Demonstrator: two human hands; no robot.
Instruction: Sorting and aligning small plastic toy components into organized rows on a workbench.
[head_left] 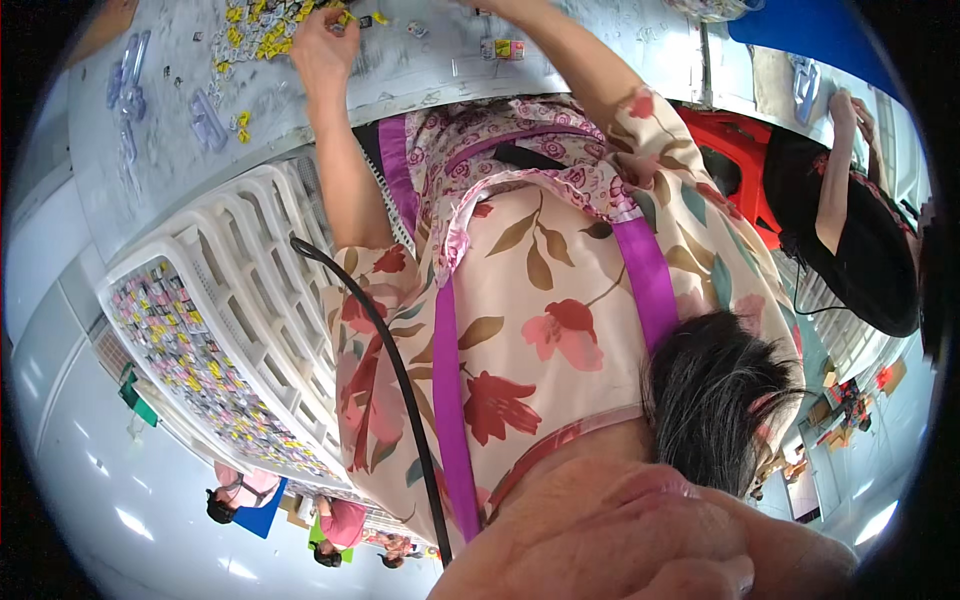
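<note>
– Pinching anything with the left grip?
– Can't say, looks curled beside yellow bits on the surface. Could scatter some by brushing past. Can't say for right grip either, mostly cropped.

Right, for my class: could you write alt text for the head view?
A curled left hand is beside small yellow pieces on a pale worktable; the right forearm runs past the top edge. Stacked white trays stand nearby.

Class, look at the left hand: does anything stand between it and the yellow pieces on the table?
Nothing visible does: the left hand is at the edge of the yellow pieces.
</note>
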